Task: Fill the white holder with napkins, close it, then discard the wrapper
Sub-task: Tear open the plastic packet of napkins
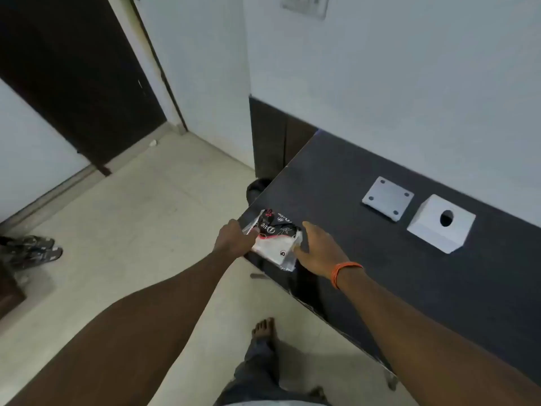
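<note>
Taking the napkin pack [273,240] as my anchor: far to its left, on the tiled floor [131,230] by the wall, a pair of sandals [32,250] lies well apart from anything I need. My left hand [234,238] comes next, its fingers curled onto the pack's left end, where the clear wrapper bunches up; I judge I have it pinched there to steady it at the corner of the dark table [380,273]. The pack itself sits right at that corner, its printed black end turned away from me and the white napkins showing through the plastic nearer me. Behind it, past the table edge, something dark and round pokes out on the floor (a bin for the wrapper, perhaps, though I cannot tell). Just right of the pack is my right hand [317,250], fingers spread and loose, touching the wrapper's right edge but gripping nothing that I can see, an orange thread band [345,272] on its wrist. Well to the right, near the wall, lie the holder's flat white base plate [388,199] and, beside it, the white holder [442,224] with its round hole up, apparently apart so napkins can go in.
</note>
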